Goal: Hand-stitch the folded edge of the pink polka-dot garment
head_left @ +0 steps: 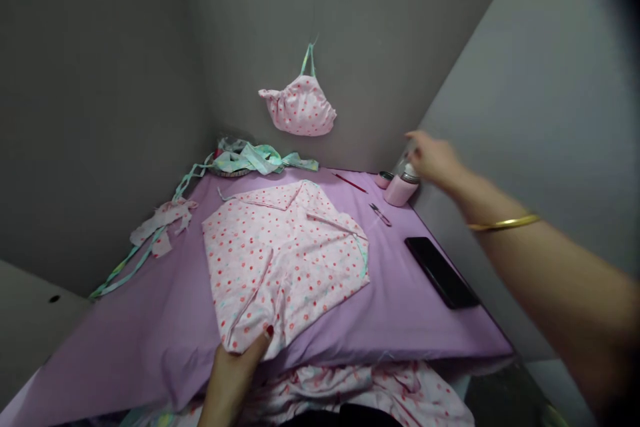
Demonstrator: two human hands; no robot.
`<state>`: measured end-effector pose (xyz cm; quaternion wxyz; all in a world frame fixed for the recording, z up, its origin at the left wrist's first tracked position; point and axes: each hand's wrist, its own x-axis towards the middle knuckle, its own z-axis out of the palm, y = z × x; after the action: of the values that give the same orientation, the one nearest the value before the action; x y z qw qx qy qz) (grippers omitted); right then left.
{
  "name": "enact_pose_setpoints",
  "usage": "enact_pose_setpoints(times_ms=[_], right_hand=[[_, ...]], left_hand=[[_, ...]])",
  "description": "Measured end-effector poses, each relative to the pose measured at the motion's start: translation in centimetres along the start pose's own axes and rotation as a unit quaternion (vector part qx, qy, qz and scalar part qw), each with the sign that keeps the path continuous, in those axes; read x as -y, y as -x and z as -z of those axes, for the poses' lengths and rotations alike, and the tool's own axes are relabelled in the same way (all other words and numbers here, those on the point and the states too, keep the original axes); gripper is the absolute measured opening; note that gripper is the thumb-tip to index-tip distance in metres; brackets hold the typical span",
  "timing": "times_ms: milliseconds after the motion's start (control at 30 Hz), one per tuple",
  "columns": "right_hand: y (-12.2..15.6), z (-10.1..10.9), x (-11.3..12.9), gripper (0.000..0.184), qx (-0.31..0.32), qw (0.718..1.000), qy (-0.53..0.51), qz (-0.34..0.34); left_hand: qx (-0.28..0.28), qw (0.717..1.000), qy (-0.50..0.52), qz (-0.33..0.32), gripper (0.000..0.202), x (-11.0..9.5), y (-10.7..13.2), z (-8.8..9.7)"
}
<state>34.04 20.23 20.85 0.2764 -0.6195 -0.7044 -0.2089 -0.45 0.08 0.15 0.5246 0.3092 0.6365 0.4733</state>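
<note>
Pink fabric (295, 260) with red dots lies spread over the purple-covered table, with folded edges and a mint-green strip at its right side. My left hand (243, 360) pinches its near edge, thumb on top and the other fingers hidden below. At the back right, my right hand (434, 159) is above a pink jar (400, 191). Its fingers are closed together around something pale and see-through, too blurred to name. A small pink round container (384, 179) stands beside the jar. Thread snips (381, 214) lie in front of them.
A black phone (441, 272) lies near the right edge of the purple cloth (390, 320). A red pencil-like stick (350, 182) rests at the back. Mint-green strips (260, 159) and fabric scraps (165, 221) lie left. A dotted pouch-like piece (303, 107) hangs on the grey wall.
</note>
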Motion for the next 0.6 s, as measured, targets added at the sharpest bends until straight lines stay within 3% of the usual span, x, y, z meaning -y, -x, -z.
enact_pose_setpoints(times_ms=[133,333,433,600], right_hand=[[8.0,-4.6,4.7,0.019,0.062,0.995,-0.037,0.062],[21.0,-4.9,8.0,0.015,0.212,0.94,-0.121,0.238],[23.8,-4.9,7.8,0.019,0.226,0.936,-0.095,0.253],[24.6,-6.4,7.4,0.021,0.16,0.953,-0.043,0.254]], left_hand=[[-0.023,1.0,0.013,0.011,0.046,0.5,-0.3,0.1],[-0.003,0.992,0.093,0.086,0.056,-1.1,0.3,0.2],[0.005,0.983,0.136,0.126,0.058,-2.1,0.7,-0.2],[0.004,0.973,0.171,0.156,0.06,-2.7,1.2,-0.7]])
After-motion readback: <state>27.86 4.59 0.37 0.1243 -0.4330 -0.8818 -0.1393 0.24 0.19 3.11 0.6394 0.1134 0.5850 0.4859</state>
